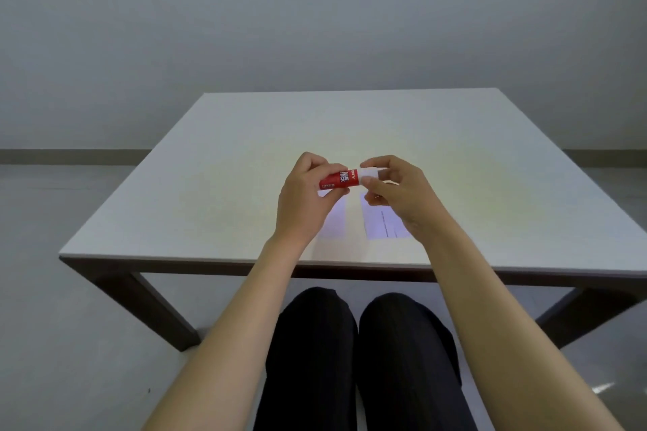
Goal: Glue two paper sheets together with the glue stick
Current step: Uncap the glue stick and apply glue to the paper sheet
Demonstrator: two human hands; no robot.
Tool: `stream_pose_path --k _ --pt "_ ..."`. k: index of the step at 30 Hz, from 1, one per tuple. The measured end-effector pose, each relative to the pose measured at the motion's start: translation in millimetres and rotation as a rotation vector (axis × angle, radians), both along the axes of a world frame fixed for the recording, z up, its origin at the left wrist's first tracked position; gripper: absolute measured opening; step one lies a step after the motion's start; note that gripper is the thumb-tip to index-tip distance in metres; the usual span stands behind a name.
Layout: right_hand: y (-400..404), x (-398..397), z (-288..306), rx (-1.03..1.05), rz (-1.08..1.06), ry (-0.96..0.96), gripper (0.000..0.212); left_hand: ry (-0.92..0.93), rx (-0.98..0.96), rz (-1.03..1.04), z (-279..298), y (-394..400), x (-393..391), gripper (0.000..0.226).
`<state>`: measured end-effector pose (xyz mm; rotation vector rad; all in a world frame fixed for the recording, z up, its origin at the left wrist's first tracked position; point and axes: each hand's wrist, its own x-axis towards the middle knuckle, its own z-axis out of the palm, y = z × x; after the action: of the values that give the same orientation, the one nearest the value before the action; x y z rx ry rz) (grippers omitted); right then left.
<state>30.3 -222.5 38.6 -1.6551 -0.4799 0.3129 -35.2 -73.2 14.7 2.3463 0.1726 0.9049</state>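
Both knees in black trousers (353, 360) sit nearest. Left hand (303, 192) grips sideways red glue stick (339, 179); right hand (395, 191) pinches its white cap (371, 172) rightward.

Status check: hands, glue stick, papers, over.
Left hand grips glue stick body; right hand pinches white cap. Two paper sheets flat on table. Nothing obstructing.

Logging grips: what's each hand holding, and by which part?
Left hand grips the glue stick by its red body; right hand pinches its white cap.
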Motion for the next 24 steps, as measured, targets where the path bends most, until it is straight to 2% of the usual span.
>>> stream_pose_path --k 2,6,9,11,13,15,16,18,19,21,24 --pt "-7.8 2.3 1.0 -0.016 0.062 0.035 0.028 -0.002 0.004 -0.011 0.7 -2.3 -1.5 0.033" --pt "-8.6 2.7 4.9 -0.119 0.001 0.147 0.036 -0.005 0.027 -0.046 3.0 -6.7 -2.8 0.033" --pt "-10.6 5.8 2.9 -0.070 0.061 0.075 0.009 -0.005 0.034 -0.034 3.4 -6.6 -3.5 0.033" --pt "-13.4 5.9 2.9 -0.065 0.117 0.059 0.024 -0.009 0.025 -0.021 3.5 -5.7 -4.4 0.034" --pt "-12.6 5.3 3.3 -0.101 0.062 0.125 0.037 -0.008 0.029 -0.025 3.8 -6.6 -5.0 0.034" --pt "-11.3 4.6 3.3 -0.119 -0.006 0.160 0.041 -0.003 0.044 -0.030 4.1 -8.4 -4.6 0.034" --pt "-10.7 4.5 2.6 -0.119 -0.021 0.134 0.036 -0.003 0.049 -0.031 3.9 -8.7 -4.1 0.034" --pt "-11.9 6.5 1.3 -0.077 0.004 0.062 0.012 -0.002 0.051 -0.017 3.2 -7.7 -3.3 0.034" --pt "-13.4 7.7 2.1 -0.067 0.037 0.036 0.011 0.001 0.049 -0.008 2.9 -6.8 -3.2 0.034" --pt "-14.4 7.8 4.7 -0.082 0.075 0.061 0.027 0.003 0.046 -0.005 3.0 -6.2 -3.5 0.034" --pt "-9.2 4.3 7.7 -0.145 -0.030 0.144 0.039 -0.004 0.049 -0.018 4.3 -7.6 -2.7 0.033"
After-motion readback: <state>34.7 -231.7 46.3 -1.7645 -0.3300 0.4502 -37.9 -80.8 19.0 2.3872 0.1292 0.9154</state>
